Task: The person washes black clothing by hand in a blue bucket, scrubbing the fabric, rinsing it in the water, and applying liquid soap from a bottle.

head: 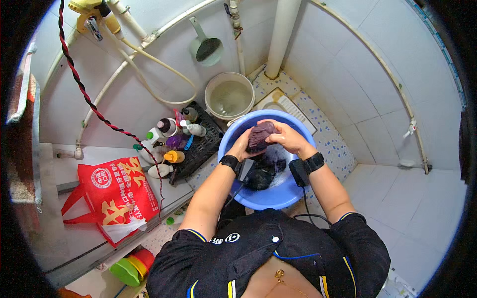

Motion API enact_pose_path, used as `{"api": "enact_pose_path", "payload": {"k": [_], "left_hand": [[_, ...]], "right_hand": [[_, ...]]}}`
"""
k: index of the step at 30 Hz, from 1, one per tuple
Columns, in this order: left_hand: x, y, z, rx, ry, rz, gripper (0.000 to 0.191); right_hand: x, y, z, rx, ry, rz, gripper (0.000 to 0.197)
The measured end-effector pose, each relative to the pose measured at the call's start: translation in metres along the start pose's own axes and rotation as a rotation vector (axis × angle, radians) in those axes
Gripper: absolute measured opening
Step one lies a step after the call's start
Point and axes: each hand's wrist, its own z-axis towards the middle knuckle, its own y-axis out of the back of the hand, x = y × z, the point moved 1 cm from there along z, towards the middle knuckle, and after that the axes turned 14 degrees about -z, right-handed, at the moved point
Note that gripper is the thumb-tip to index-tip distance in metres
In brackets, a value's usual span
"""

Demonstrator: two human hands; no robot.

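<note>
Between my two hands is a bunched, wet, dark purple cloth (261, 137), held above a blue plastic basin (268, 201). My left hand (242, 143) cups it from the left and below. From the right, my right hand (288, 137) grips it with thumb and fingers. Dark wet fabric (261, 175) lies in sudsy water (281, 164) inside the basin, under my hands. Each wrist wears a black strap with a small cabled device; the left device (246, 169) and the right device (299, 172) hang over the basin.
A white bucket of water (229, 95) stands behind the basin, beside a squat toilet (287, 106). Several bottles (169, 126) crowd a black crate (201, 152) at left. Nearer lies a red bag (119, 197). A twisted red-black cord (97, 111) hangs down, and a dipper (207, 46) hangs on the wall.
</note>
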Motion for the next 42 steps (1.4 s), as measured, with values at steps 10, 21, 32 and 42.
{"api": "enact_pose_path", "payload": {"k": [10, 21, 32, 42], "left_hand": [[0.037, -0.017, -0.002, 0.062, 0.051, 0.016, 0.043], [0.048, -0.026, -0.021, -0.029, -0.169, 0.309, 0.032], [0.045, -0.010, -0.042, 0.242, 0.148, -0.158, 0.049], [0.068, -0.023, -0.011, 0.060, -0.228, 0.029, 0.034]], "right_hand": [[-0.037, -0.030, -0.007, -0.482, 0.127, -0.638, 0.029], [-0.084, -0.018, -0.007, -0.576, -0.073, -0.765, 0.029], [-0.042, -0.012, -0.030, -0.468, 0.014, -0.101, 0.021], [-0.055, -0.039, -0.024, -0.701, 0.057, -0.652, 0.029]]}}
